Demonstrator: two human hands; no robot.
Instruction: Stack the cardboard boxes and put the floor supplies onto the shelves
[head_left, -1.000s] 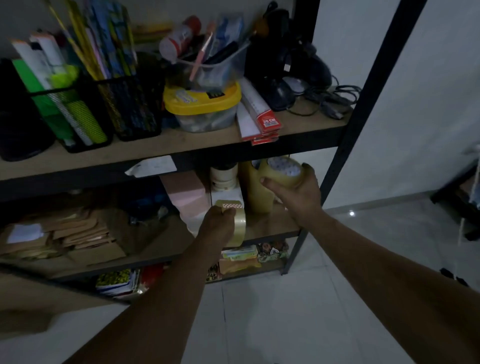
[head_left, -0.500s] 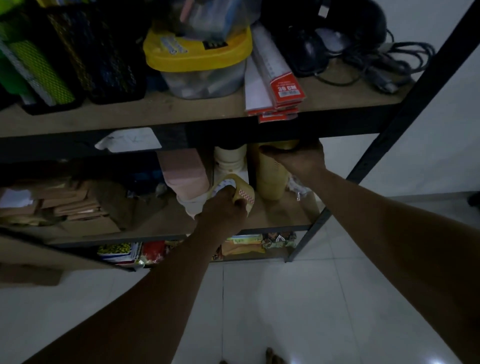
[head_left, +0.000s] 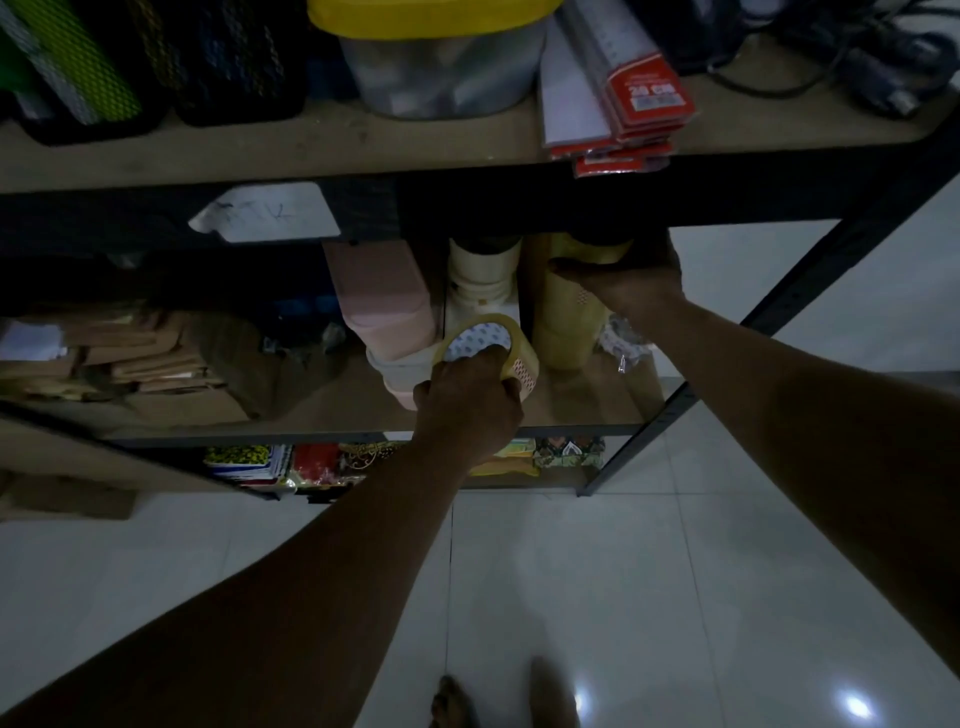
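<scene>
My left hand (head_left: 467, 405) grips a roll of clear packing tape (head_left: 491, 343) at the front of the middle shelf (head_left: 311, 415), tilted so its patterned core faces me. My right hand (head_left: 631, 283) reaches deeper under the upper shelf (head_left: 311, 150) and holds a second yellowish tape roll (head_left: 592, 249) on top of a tall stack of tape rolls (head_left: 566, 332). Most of that second roll is hidden by the upper shelf's edge.
A white tape stack (head_left: 483, 280) and pink boxes (head_left: 382, 296) stand left of the yellowish stack. Flat cardboard pieces (head_left: 130, 353) lie on the middle shelf's left. Red ruler packs (head_left: 628, 114) overhang the upper shelf. The black rack post (head_left: 727, 353) rises at right. My feet (head_left: 498, 696) stand on white tiles.
The view has moved closer and lower. My left hand has carried its tape roll onto the middle shelf's front, and my right hand has set its roll on top of the yellowish stack.
</scene>
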